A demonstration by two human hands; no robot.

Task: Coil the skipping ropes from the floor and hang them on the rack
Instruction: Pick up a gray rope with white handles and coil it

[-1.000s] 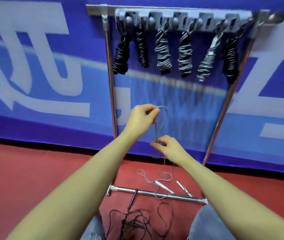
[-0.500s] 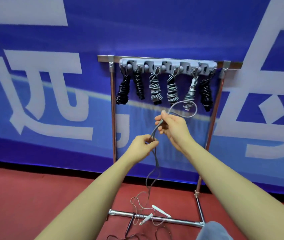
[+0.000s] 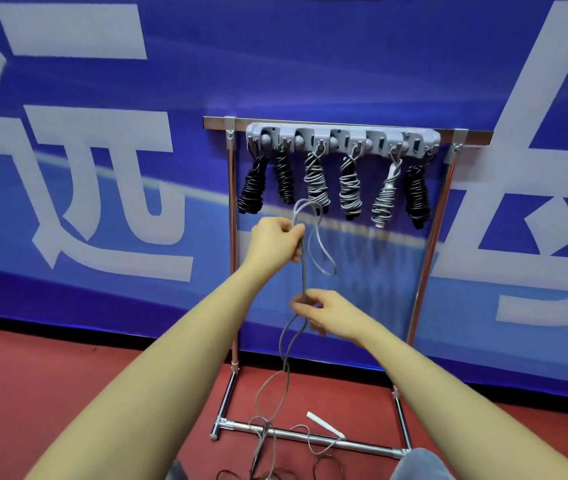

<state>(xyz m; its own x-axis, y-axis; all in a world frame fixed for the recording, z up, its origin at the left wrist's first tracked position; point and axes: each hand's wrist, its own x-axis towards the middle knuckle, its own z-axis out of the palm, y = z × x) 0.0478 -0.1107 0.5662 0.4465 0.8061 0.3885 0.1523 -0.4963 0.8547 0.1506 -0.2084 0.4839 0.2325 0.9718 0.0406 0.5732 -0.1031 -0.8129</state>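
Note:
A grey skipping rope hangs doubled between my hands in front of the rack. My left hand grips its upper part, and a loop rises above the fist and falls to the right. Lower down, my right hand pinches the strands. The rope's tail twists down to the red floor, where its white handle lies by the rack's base bar. Several coiled ropes, black and grey, hang from the grey hook strip.
The chrome rack stands against a blue banner wall with white characters. Its base bar crosses the red floor. A dark loose rope lies tangled at the bottom edge. My knee shows at the lower right.
My left hand has risen and now holds the loop high, while my right hand has dropped below it onto the strands. More rope has come up off the floor.

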